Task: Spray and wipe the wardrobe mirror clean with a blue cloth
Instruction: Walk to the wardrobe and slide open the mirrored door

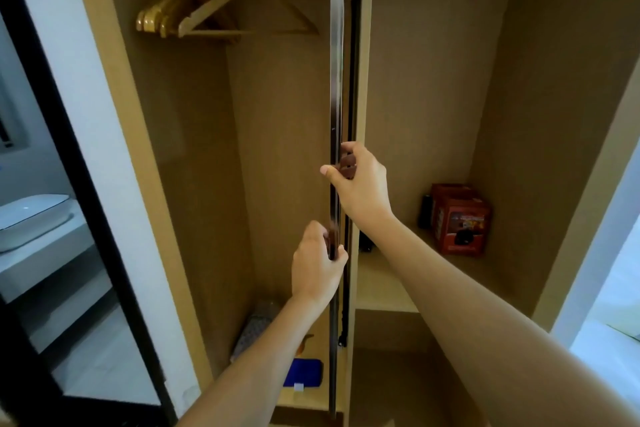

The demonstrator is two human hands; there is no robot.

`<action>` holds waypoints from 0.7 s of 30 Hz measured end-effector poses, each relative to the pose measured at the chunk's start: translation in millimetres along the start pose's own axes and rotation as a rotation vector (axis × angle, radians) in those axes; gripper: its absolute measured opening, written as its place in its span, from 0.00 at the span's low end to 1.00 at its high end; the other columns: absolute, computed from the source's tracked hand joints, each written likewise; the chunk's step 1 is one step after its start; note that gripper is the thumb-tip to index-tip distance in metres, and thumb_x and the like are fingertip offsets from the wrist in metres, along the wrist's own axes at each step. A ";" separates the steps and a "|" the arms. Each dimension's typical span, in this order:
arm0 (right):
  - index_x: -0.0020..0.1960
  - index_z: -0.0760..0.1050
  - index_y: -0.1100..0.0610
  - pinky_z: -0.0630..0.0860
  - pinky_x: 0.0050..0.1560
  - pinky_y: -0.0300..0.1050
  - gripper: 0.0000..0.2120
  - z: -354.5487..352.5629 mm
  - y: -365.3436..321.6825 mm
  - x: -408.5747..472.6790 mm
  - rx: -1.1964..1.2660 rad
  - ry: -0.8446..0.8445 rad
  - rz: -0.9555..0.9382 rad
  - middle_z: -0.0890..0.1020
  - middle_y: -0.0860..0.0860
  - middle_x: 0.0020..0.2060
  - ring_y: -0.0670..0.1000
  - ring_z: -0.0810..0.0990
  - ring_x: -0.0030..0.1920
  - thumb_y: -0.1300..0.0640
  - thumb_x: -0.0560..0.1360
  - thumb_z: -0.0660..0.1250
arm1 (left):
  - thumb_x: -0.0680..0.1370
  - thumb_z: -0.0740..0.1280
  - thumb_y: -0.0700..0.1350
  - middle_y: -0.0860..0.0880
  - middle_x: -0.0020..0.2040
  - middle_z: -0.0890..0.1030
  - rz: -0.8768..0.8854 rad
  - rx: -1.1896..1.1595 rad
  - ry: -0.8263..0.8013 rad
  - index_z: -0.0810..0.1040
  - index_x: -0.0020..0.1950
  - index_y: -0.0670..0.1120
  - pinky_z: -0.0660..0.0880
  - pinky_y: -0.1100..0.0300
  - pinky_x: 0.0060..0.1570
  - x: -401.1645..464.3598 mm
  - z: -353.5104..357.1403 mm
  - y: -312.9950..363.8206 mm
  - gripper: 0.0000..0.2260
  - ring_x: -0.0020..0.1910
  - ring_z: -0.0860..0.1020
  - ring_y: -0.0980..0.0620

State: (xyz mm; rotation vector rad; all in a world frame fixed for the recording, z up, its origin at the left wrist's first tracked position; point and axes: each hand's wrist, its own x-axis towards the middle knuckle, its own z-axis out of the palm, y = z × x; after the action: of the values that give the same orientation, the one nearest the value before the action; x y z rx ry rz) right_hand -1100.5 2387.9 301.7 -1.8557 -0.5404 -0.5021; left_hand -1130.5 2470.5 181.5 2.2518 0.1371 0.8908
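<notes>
While both of my hands are up in front of the open wardrobe (207, 184), each one is clamped on the thin edge of the pull-out mirror (335, 87), which I see only edge-on as a narrow metallic strip running from top to bottom between the two compartments. My right hand (360, 180) grips it higher up, thumb on the left face and fingers curled round the right side. My left hand (317, 267) grips the same edge lower down, thumb toward me and fingers wrapped behind. The two hands are near each other but apart, one above the other.

Down on the wardrobe floor in the left compartment lies the blue cloth (304, 373), folded, with a small white tag at its near edge. It sits well below my left hand, just left of the mirror's lower end, and neither hand touches it. Beside it I can make out a grey patterned item (254, 329) and something orange I cannot identify.

Wooden hangers (221, 7) hang in the left compartment's top. On the right compartment's shelf (384, 291) stand red boxes (460, 222).
</notes>
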 end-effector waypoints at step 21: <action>0.69 0.68 0.55 0.68 0.39 0.28 0.23 -9.6 -22.4 -35.7 -0.013 0.016 0.006 0.79 0.51 0.57 0.43 0.77 0.49 0.55 0.77 0.69 | 0.75 0.71 0.47 0.52 0.44 0.75 0.007 -0.012 -0.023 0.67 0.48 0.50 0.74 0.68 0.37 -32.1 -22.5 10.9 0.12 0.41 0.77 0.56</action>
State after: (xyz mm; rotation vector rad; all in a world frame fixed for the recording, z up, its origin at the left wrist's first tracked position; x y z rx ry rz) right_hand -1143.2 2381.3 301.0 -1.8636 -0.5215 -0.5172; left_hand -1170.7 2464.5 182.2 2.2520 0.1134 0.8669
